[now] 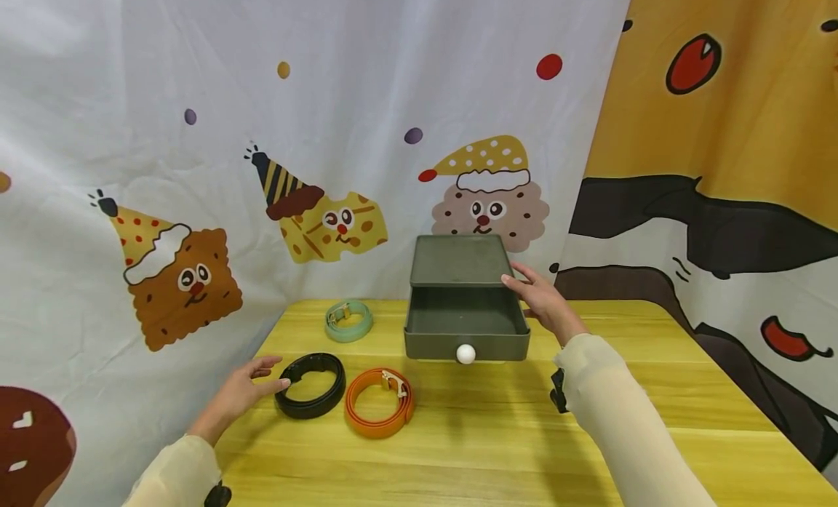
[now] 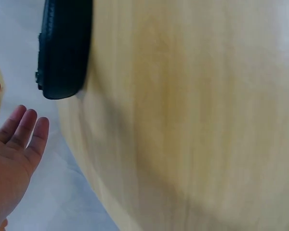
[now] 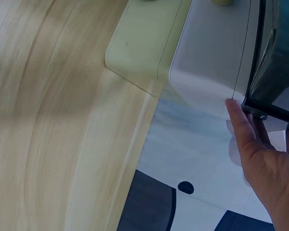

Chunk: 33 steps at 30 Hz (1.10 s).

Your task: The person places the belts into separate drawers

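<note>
A dark green drawer (image 1: 466,347) with a white round knob (image 1: 465,354) stands pulled out from its small cabinet (image 1: 461,260). My right hand (image 1: 545,303) rests against the cabinet's right side, fingers extended and thumb by the top edge. In the right wrist view, a fingertip touches the white tier (image 3: 209,53) just beneath the dark one. My left hand (image 1: 238,394) is beside a coiled black belt (image 1: 310,411), its fingers fairly straight and gripping nothing; in the left wrist view the fingers (image 2: 37,142) lie apart from the belt.
A coiled orange belt (image 1: 380,428) with a gold buckle lies right of the black one. Behind them is a coiled light green belt (image 1: 349,334). All rest on a wooden table (image 1: 452,449). A patterned curtain (image 1: 353,70) hangs behind. A pale yellow tier (image 3: 142,38) forms the cabinet's lower part.
</note>
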{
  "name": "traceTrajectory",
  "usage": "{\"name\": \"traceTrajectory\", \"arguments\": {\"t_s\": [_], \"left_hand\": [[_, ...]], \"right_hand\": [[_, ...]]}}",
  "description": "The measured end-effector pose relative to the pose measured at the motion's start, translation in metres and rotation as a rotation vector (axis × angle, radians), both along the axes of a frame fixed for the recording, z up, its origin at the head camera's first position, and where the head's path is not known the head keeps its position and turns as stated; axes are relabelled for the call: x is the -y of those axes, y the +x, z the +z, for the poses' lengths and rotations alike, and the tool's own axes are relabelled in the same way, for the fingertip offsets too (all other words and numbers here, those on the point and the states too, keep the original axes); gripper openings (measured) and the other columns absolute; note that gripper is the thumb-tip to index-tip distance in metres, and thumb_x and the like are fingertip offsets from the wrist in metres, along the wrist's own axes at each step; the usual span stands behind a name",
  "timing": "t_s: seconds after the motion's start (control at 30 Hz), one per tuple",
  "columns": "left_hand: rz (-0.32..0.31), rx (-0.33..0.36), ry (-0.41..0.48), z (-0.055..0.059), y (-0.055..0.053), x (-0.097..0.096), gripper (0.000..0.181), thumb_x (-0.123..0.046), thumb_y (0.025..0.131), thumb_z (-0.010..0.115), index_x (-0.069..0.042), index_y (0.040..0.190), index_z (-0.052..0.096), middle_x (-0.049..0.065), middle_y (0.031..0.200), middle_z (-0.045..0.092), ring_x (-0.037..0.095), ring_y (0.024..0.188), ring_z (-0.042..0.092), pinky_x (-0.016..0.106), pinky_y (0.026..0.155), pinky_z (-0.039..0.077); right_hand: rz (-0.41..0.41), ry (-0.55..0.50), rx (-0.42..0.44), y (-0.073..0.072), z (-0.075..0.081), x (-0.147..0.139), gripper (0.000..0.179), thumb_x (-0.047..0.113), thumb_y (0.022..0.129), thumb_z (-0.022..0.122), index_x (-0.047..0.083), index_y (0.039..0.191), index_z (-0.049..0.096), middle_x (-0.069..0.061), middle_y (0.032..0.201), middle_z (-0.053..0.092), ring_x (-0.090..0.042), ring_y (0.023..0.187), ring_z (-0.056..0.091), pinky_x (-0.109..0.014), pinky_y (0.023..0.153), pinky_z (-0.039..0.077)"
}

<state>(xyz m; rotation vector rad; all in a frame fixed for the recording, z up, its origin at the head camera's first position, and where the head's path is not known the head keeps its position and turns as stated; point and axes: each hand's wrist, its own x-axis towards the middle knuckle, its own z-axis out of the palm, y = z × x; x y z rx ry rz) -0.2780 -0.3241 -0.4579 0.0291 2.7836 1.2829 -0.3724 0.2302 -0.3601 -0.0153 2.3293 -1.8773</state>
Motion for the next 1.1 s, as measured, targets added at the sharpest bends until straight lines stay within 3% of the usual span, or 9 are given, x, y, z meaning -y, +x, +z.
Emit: {"name": "traceTrajectory", "arguments": {"t_s": [0.27,0.47,0.73,1.1], "left_hand": [[0.0,0.026,0.0,-0.01,0.002,0.001,0.085,-0.051,0.087,0.073,-0.004,0.149,0.039,0.028,0.149,0.035,0.047,0.133,0.035,0.062,0.097,0.04],[0.004,0.045,0.03,-0.017,0.001,0.001,0.079,-0.042,0.088,0.075,-0.003,0.148,0.041,0.027,0.15,0.035,0.046,0.133,0.037,0.061,0.099,0.04],[0.015,0.073,0.084,-0.022,0.0,0.001,0.073,-0.033,0.089,0.076,-0.001,0.146,0.043,0.029,0.15,0.032,0.047,0.131,0.04,0.054,0.094,0.048],[0.019,0.093,0.092,-0.03,-0.004,0.001,0.071,-0.035,0.089,0.076,-0.003,0.145,0.047,0.026,0.15,0.036,0.047,0.132,0.04,0.054,0.097,0.046]], "right_hand": [[-0.002,0.011,0.001,0.0,0.001,0.0,0.07,0.041,0.103,0.054,0.029,0.16,0.015,-0.018,0.161,0.021,-0.037,0.145,0.026,-0.062,0.11,0.027],[-0.002,0.013,0.003,0.001,0.002,0.002,0.07,0.04,0.103,0.054,0.029,0.16,0.015,-0.018,0.161,0.021,-0.038,0.145,0.027,-0.063,0.11,0.027],[0.006,0.005,0.001,0.001,0.002,0.002,0.069,0.039,0.103,0.053,0.029,0.16,0.015,-0.018,0.161,0.021,-0.038,0.145,0.026,-0.062,0.111,0.026],[-0.005,0.002,0.001,0.0,-0.001,0.0,0.069,0.04,0.103,0.053,0.029,0.16,0.016,-0.017,0.162,0.021,-0.038,0.145,0.026,-0.062,0.11,0.027]]}}
